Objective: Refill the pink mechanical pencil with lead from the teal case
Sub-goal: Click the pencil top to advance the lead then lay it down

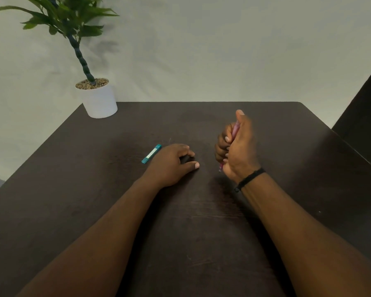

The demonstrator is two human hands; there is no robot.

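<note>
Far left, at the back corner of the dark table (94,211), a white pot (100,101) w/ pebbles on top holds a leafy green plant (69,20), well apart from both hands. A pale wall sits behind it.

Next, the teal case (151,153) lies flat on the table, angled diagonally, white label facing up. Its near end sits just beside the knuckles of the left hand (172,163), on the outer side of the fingers; can't tell if it touches them.

Left hand rests palm-down on the table, fingers loosely bent & slightly apart, thumb stretched out toward the right w/ a gap between it and the index finger. It holds nothing.

Right of that, across a strip of bare table, the right hand (237,146) is raised w/ its fingers curled tight round the pink pencil (235,130), thumb pointing up along the barrel. Pencil stands roughly upright in the fist: pink barrel shows between thumb & curled fingers, and a short end pokes out below the little finger near the table. Which end is the tip, can't tell, too blurred.

A black band (250,179) wraps the right wrist.
</note>
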